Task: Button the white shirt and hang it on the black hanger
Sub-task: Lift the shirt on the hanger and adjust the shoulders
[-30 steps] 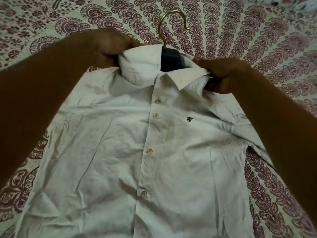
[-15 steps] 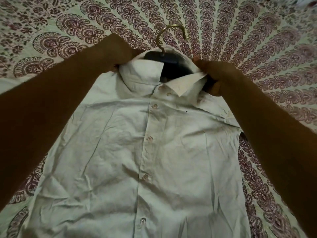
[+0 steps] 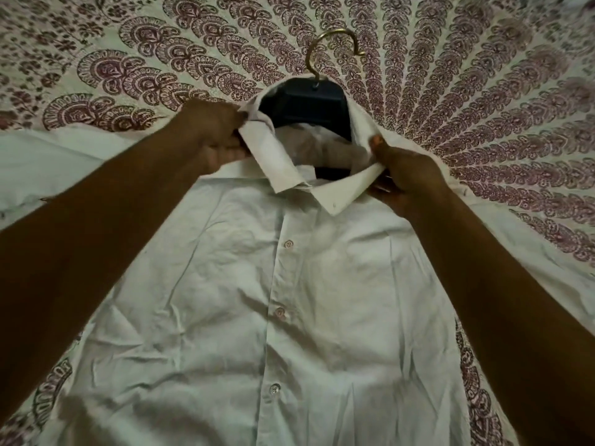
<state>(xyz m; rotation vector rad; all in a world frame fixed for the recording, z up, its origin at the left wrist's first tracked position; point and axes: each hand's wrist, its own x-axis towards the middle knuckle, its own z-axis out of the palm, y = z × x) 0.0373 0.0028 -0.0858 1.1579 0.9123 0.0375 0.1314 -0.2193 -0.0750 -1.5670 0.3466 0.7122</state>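
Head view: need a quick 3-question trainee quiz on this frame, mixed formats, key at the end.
1. True or false: the black hanger lies beside the white shirt, fully outside it.
2. What does the left hand grip? A) a sleeve B) the collar C) a front button
3. Fill in: the hanger's gold hook lies on the patterned ____.
Key: 1 false, the hanger sits inside the neck opening. 2 B. 3 cloth.
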